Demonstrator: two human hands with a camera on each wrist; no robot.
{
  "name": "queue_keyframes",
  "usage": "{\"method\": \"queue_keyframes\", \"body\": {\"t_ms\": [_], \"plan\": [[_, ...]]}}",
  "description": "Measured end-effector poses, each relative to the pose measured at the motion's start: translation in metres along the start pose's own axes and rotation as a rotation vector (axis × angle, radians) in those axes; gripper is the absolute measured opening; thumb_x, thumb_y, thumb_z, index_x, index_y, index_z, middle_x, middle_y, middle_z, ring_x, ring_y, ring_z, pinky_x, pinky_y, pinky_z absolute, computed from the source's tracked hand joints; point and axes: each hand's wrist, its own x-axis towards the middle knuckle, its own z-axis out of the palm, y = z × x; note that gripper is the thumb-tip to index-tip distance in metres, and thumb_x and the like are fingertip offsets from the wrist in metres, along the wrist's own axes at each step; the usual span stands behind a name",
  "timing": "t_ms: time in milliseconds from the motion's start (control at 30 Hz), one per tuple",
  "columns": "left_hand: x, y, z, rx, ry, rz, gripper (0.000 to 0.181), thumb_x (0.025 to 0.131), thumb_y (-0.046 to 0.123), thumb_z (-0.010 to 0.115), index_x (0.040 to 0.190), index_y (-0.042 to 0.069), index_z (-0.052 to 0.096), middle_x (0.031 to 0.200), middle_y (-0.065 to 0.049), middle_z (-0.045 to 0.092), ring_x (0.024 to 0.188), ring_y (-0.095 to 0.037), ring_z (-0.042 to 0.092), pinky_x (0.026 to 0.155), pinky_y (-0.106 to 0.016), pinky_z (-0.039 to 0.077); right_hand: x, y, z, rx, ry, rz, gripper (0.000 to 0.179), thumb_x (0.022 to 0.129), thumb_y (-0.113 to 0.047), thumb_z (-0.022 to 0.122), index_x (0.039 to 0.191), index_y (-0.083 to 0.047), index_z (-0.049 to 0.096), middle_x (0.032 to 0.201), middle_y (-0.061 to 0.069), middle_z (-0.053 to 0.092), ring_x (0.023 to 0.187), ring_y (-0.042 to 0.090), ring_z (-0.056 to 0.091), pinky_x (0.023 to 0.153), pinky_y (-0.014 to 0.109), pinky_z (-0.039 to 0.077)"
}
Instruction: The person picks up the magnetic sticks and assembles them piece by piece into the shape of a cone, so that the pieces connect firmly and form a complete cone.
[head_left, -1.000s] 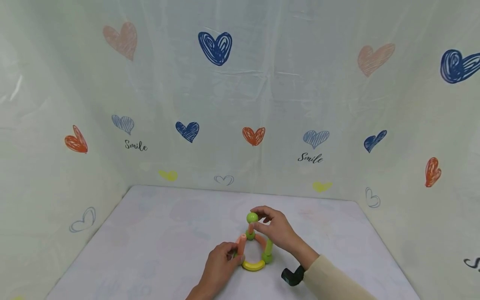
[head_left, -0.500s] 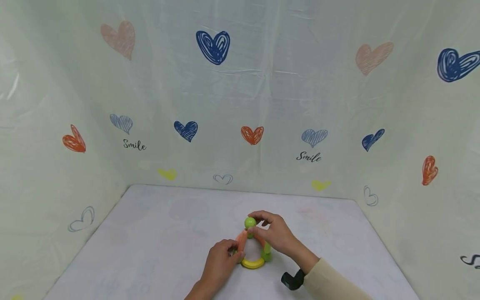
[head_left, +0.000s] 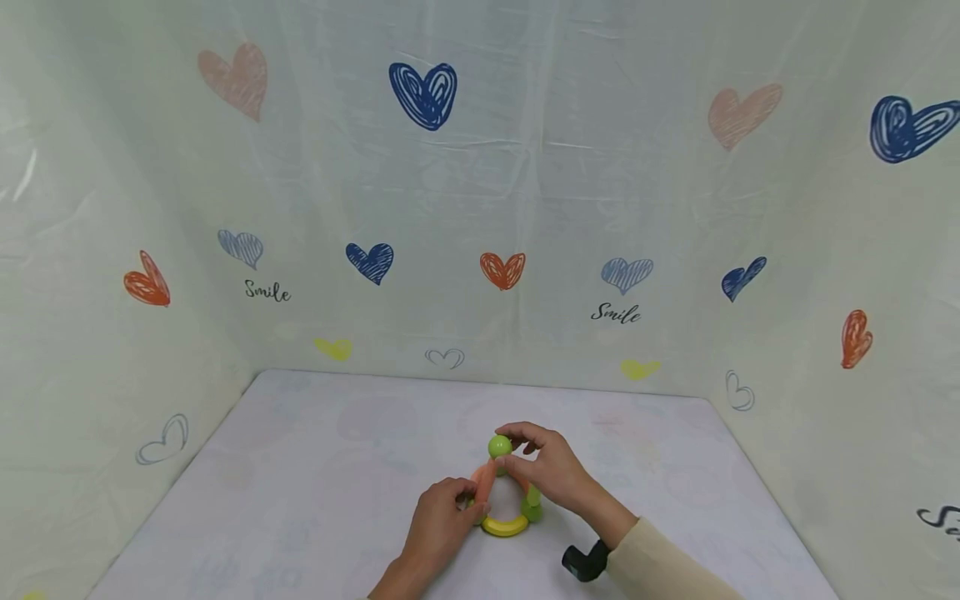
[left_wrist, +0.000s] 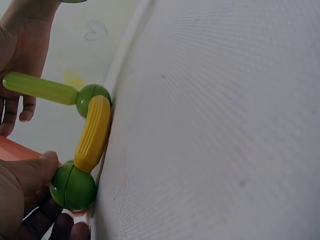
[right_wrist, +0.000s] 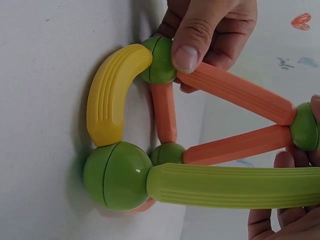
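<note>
A toy frame of magnetic balls and rods stands on the table between the hands. My left hand (head_left: 442, 518) pinches a green ball (right_wrist: 162, 60) at the left base, where a curved yellow rod (head_left: 504, 527) and an orange rod (right_wrist: 240, 95) join. Higher up, the right hand (head_left: 555, 467) holds the top green ball (head_left: 499, 447) between thumb and fingers. Two orange rods lean together and meet this ball in the right wrist view. A light green rod (right_wrist: 230, 185) rises from the right base ball (right_wrist: 117, 175); its upper end is cut off there.
The frame rests on a white-covered table (head_left: 337, 500). Behind it hangs a pale curtain (head_left: 555, 200) printed with hearts and "Smile". A black device (head_left: 585, 562) sits at the right wrist, beside the beige sleeve (head_left: 660, 558).
My right hand has lowered the top ball slightly and toward the left. The left orange rod, earlier apart from it, has tilted inward and now meets the ball. The left hand has barely moved.
</note>
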Motion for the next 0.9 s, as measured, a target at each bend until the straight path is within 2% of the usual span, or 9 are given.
{"method": "queue_keyframes", "body": {"t_ms": [267,500,600,733,900], "plan": [[-0.001,0.001,-0.001,-0.006,0.0,-0.002,0.025,0.084,0.022,0.089,0.102,0.009,0.08,0.094,0.004,0.071,0.083,-0.007,0.057,0.072,-0.027,0.05,0.0,0.002,0.001,0.002,0.006,-0.008,0.034,0.095,-0.028,0.08,0.126,-0.017,0.073,0.11,-0.007,0.072,0.105,0.016,0.063,0.095,0.041,0.051],[-0.001,0.0,-0.001,-0.016,0.003,0.005,0.025,0.084,0.021,0.089,0.103,0.008,0.08,0.093,0.004,0.07,0.081,-0.007,0.056,0.07,-0.026,0.048,-0.001,0.002,0.001,0.015,0.001,-0.011,0.033,0.095,-0.026,0.08,0.126,-0.016,0.073,0.112,-0.006,0.073,0.104,0.016,0.063,0.095,0.043,0.051],[-0.001,0.0,0.0,-0.021,0.004,0.006,0.025,0.084,0.022,0.089,0.103,0.009,0.08,0.093,0.004,0.07,0.082,-0.008,0.057,0.07,-0.026,0.048,-0.002,0.003,0.001,0.018,0.003,-0.019,0.035,0.095,-0.027,0.081,0.127,-0.016,0.072,0.111,-0.005,0.072,0.103,0.014,0.063,0.093,0.037,0.052],[0.0,0.002,0.0,-0.04,0.002,0.009,0.03,0.085,0.024,0.088,0.109,0.009,0.077,0.098,0.004,0.071,0.089,-0.01,0.062,0.074,-0.027,0.051,-0.005,0.006,0.001,0.044,0.009,-0.034,0.039,0.095,-0.029,0.081,0.13,-0.015,0.071,0.112,-0.004,0.072,0.102,0.013,0.063,0.089,0.029,0.052],[0.006,0.01,-0.005,-0.11,0.044,0.044,0.036,0.089,0.03,0.086,0.117,0.012,0.074,0.107,0.001,0.073,0.1,-0.017,0.067,0.081,-0.029,0.055,-0.014,0.013,0.0,0.077,0.042,-0.041,0.039,0.096,-0.027,0.079,0.132,-0.014,0.069,0.116,0.002,0.072,0.104,0.013,0.063,0.091,0.03,0.053]]}}
